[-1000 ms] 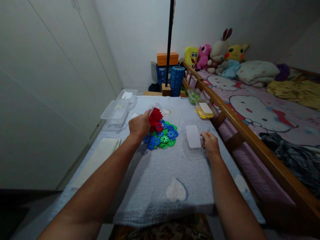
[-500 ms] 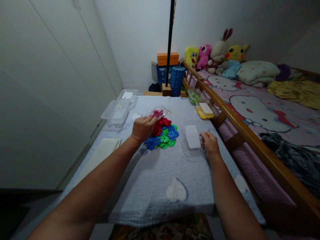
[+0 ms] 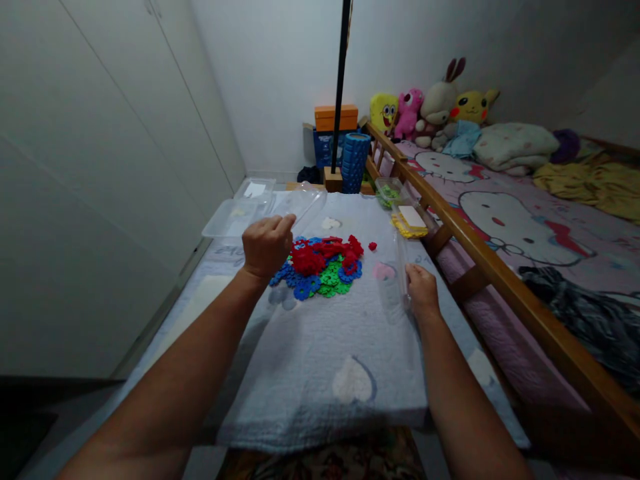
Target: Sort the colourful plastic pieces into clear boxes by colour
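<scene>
My left hand [image 3: 269, 247] is closed on the near edge of a clear plastic container [image 3: 309, 203], which is tilted up behind the pile. Just right of that hand, red snowflake discs [image 3: 307, 259] lie heaped over blue discs [image 3: 306, 287] and green discs [image 3: 333, 280] on the cloth. One small red piece [image 3: 373, 246] sits apart on the right. My right hand [image 3: 421, 287] grips a clear plastic lid [image 3: 403, 270] by its edge, and the lid stands nearly on edge, seen as a thin strip.
Clear containers [image 3: 230, 220] stand at the table's back left, near a pale flat item [image 3: 200, 303]. At the back right are a box of light-green pieces [image 3: 389, 195] and yellow pieces with a white card [image 3: 411, 220]. A wooden bed rail [image 3: 460, 250] borders the right side.
The red discs have spilled from the left container onto the pile, and that container has tipped up and back. The lid in my right hand has turned from flat to upright.
</scene>
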Tool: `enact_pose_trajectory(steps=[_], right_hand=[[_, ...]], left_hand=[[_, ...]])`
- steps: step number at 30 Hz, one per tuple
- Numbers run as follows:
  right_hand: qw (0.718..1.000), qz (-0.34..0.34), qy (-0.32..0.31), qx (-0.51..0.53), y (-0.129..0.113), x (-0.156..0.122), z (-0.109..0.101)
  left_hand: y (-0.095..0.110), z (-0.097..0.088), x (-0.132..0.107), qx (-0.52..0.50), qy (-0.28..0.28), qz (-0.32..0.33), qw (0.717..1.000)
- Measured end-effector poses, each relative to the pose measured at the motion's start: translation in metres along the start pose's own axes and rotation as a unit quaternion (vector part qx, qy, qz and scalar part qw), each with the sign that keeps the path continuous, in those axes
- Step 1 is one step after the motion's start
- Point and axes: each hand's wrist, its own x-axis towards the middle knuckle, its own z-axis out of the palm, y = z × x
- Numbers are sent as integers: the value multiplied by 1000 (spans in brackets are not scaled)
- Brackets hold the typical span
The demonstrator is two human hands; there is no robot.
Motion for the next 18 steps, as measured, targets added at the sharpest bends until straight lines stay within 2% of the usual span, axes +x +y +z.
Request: enact_pose_trajectory(steps=[5,9,14,18], right_hand=[[1000,-8,-24,2,-2,-3,2],[998,0,-55,13,-2,-8,6],[997,8,-70,29,-6,-14,12],[997,-9,-65,38,-10,-19,16]], left_hand=[[6,-6,-9,-35,57,-79,995],[16,-7,-20,-79,68,-120,987],[38,-11,-30,-169,59,-173,968],[67,-6,-47,-308,4,-204,929]])
